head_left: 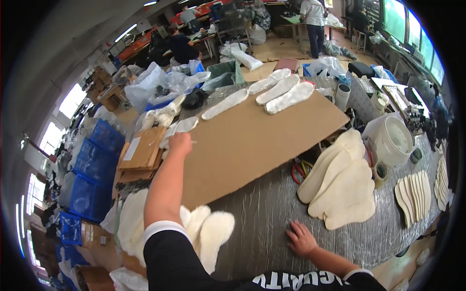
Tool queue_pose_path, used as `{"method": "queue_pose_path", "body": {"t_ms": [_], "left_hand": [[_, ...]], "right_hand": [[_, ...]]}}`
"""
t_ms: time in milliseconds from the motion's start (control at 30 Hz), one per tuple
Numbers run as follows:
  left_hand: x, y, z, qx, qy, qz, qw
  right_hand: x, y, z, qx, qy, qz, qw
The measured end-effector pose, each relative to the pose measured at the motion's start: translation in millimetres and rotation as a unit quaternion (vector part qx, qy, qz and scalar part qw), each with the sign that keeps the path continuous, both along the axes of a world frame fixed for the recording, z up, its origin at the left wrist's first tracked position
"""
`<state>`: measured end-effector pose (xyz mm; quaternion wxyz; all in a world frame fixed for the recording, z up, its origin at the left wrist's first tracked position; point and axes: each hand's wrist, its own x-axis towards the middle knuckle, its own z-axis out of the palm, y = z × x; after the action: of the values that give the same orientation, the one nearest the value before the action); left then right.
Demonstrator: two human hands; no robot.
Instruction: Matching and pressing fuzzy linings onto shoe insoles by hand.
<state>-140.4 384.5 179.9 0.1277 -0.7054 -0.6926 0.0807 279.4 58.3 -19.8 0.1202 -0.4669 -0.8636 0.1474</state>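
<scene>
My left hand reaches forward with its fingers curled at the left edge of a big brown cardboard sheet, touching a white fleecy insole there; whether it grips the insole I cannot tell. My right hand rests flat, fingers spread, on the silvery quilted table cover close to me. Several white insoles lie along the far edge of the cardboard. A pile of fluffy white insoles sits by my left elbow. Cream-coloured insoles are stacked to the right of my right hand.
A white bucket and rows of thin tan insoles stand at the right. A brown box and blue crates line the left side. Plastic bags pile up beyond the table. Other people work at the far benches.
</scene>
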Motion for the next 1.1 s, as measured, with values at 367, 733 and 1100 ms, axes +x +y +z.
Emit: {"method": "queue_pose_path", "body": {"t_ms": [367, 733, 1100], "left_hand": [[-23.6, 159.2, -110.6, 0.119, -0.082, 0.234, 0.961], [-144.5, 142.7, -80.9, 0.571, -0.335, 0.112, 0.741], [36.1, -170.3, 68.5, 0.479, -0.557, 0.06, 0.676]], "right_hand": [[0.9, 9.7, 3.6, -0.063, 0.015, 0.0, 0.998], [2.8, 11.0, 3.3, -0.068, 0.055, 0.011, 0.996], [6.0, 0.5, -16.0, 0.015, 0.23, -0.052, 0.972]]}}
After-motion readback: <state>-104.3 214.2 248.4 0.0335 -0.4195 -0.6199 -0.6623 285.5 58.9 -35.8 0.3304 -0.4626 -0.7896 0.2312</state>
